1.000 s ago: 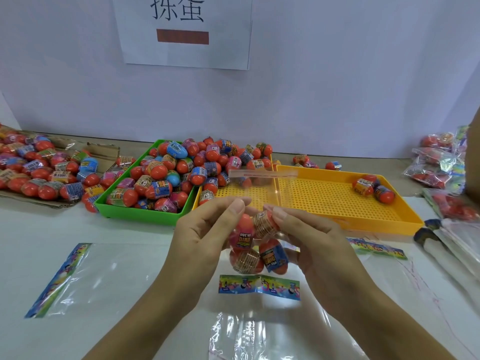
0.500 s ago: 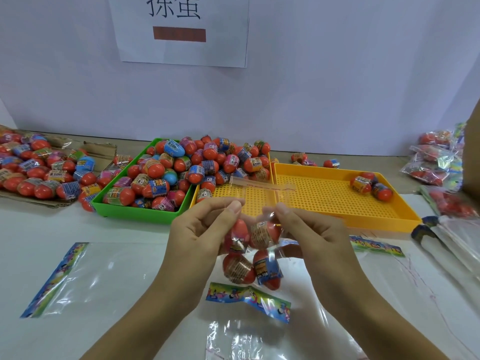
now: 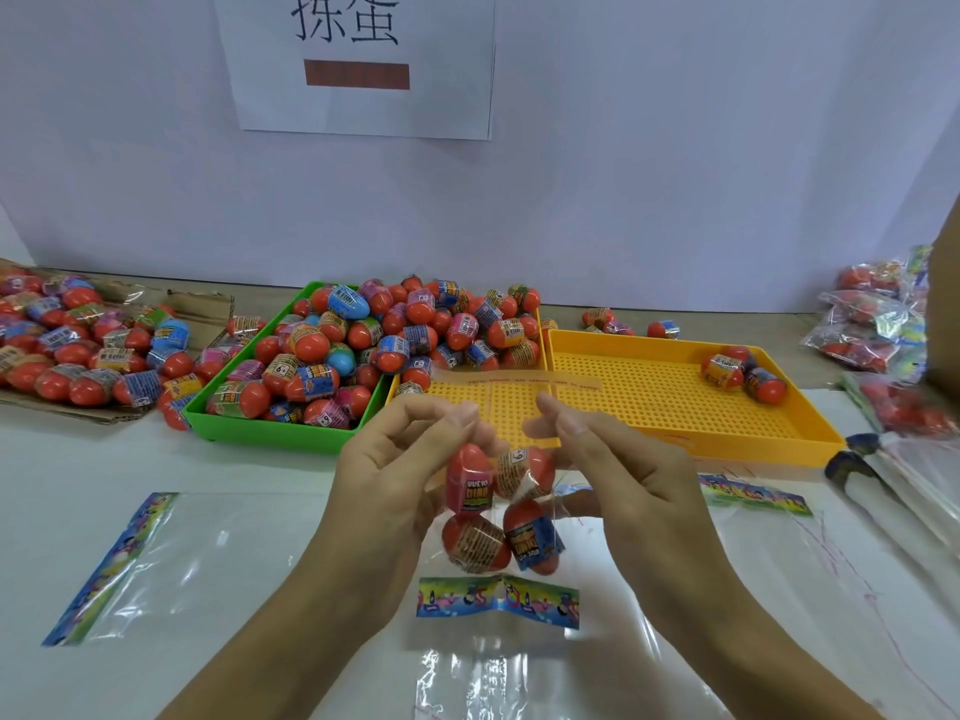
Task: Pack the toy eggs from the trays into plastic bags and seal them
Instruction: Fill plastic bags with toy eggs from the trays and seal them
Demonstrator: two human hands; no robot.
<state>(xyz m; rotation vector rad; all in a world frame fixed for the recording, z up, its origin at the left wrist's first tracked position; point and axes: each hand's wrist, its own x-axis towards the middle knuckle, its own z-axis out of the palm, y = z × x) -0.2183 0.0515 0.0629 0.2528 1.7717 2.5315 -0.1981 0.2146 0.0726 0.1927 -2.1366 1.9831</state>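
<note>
Between frames, your hands have drawn slightly apart and the bag's printed bottom strip has levelled out beneath the eggs. Your left hand point(image 3: 410, 459) pinches one side of the clear plastic bag point(image 3: 519, 407) near its mouth, thumb and fingers curled on the film; your right hand point(image 3: 618, 475) pinches the other side the same way. Above your fingers the bag's open flap stands up, unsealed, in front of the yellow tray point(image 3: 675, 407). Four toy eggs point(image 3: 498, 517) hang inside the bag between your palms, above the white desk point(image 3: 260, 459). On the desk to your left lies a flat empty bag point(image 3: 171, 558) with a colourful strip. At the back, the green tray point(image 3: 270, 433) is heaped with eggs, the yellow tray next to it holds a pile at its left end and a few eggs at its far right corner. More eggs rest on cardboard point(image 3: 202, 309) at far left, and filled bags point(image 3: 867, 324) lie at far right.
</note>
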